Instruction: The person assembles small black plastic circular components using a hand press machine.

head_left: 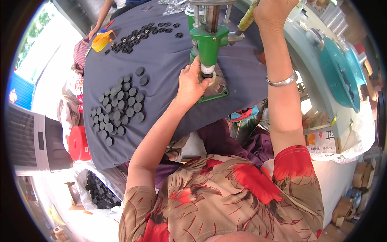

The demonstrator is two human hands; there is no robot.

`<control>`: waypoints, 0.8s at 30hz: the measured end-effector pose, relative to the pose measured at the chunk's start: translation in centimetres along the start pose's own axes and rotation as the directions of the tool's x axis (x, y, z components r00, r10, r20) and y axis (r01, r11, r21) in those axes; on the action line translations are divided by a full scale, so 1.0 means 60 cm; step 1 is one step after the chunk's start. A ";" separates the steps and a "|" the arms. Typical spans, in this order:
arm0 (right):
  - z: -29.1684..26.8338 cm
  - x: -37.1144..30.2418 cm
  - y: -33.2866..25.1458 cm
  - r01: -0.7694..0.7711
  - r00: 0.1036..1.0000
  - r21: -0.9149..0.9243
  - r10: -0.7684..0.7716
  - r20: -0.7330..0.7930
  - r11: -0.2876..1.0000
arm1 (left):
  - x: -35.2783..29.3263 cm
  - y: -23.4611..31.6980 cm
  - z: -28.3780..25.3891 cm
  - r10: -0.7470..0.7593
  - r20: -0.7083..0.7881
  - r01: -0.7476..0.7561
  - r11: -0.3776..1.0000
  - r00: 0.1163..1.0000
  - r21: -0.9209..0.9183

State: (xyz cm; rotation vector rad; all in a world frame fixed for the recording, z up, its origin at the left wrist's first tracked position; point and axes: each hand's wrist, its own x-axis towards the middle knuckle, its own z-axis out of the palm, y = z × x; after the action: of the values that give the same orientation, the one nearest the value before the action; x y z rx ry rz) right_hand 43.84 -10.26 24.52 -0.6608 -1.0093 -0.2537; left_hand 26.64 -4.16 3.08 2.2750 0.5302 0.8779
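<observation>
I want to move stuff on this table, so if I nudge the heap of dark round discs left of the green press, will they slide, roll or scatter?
The dark discs look flat and low, so probably slide, not roll. They overlap loosely, so likely scatter. The grey cloth may drag.

Left hand [192, 82] fingers curled forward, right hand [272, 10] fisted, arm raised

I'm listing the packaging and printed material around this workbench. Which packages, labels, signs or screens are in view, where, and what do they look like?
Printed carton: right of the bench, white, with an orange picture.
Plain boxes: lower right, brown cardboard.
Clear bag: lower left on the floor, filled with black discs.
No screens in view.
</observation>
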 end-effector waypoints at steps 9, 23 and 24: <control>-0.005 -0.057 -0.044 0.100 0.983 0.047 -0.091 -0.159 0.994 | -0.005 -0.005 0.009 -0.164 0.003 0.162 0.974 0.986 -0.158; -0.201 -0.341 -0.100 0.240 0.938 -0.294 -0.142 0.317 0.925 | 0.006 -0.022 0.015 -0.044 0.015 0.046 0.945 0.999 -0.323; -0.198 -0.339 -0.105 0.244 0.927 -0.294 -0.133 0.351 0.924 | 0.001 -0.026 0.016 -0.067 0.032 0.074 0.922 0.997 -0.379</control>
State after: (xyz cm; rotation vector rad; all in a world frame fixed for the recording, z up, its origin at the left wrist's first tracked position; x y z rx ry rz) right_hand 38.43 -24.55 5.52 -0.9333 -1.3688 -0.5080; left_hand 27.15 -3.40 1.50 1.8965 0.3914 0.8414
